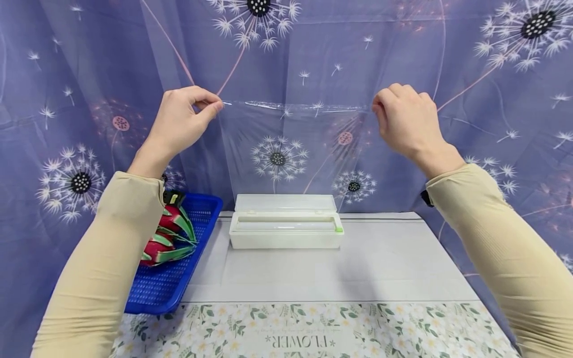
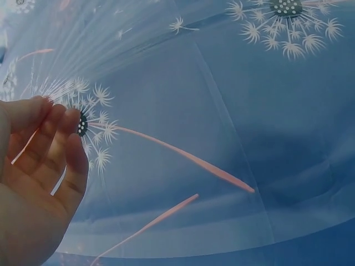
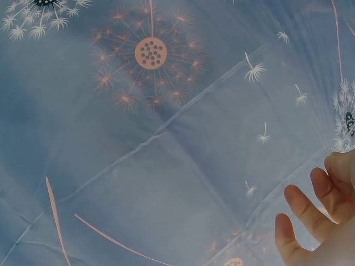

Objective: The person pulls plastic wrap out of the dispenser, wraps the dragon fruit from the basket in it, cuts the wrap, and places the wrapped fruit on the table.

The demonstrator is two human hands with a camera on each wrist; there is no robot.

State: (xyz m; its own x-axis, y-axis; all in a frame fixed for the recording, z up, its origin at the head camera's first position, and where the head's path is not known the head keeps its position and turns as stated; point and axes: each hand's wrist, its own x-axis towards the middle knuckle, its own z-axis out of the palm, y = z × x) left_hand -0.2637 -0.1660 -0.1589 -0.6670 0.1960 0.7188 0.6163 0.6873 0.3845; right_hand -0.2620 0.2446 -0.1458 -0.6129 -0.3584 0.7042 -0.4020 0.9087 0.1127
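A clear sheet of plastic wrap (image 1: 295, 134) is stretched upright between both hands, its top edge shiny and taut. My left hand (image 1: 183, 119) pinches one top corner between thumb and forefinger; in the left wrist view creases fan out from that pinch. At the other top corner my right hand (image 1: 409, 122) pinches the film, the remaining fingers loosely bent in the right wrist view. Below, the sheet runs down to a white wrap dispenser box (image 1: 286, 241) whose lid (image 1: 286, 203) stands raised at the back. A pale roll (image 1: 284, 226) lies inside, and a green slider (image 1: 338, 229) sits at the right end.
On the left a blue plastic basket (image 1: 163, 293) holds red dragon fruits (image 1: 158, 248) with green scales, partly behind the left forearm. The white table (image 1: 385, 263) has a flower-print mat (image 1: 224, 328) along its front. A purple dandelion curtain (image 1: 322, 40) hangs behind.
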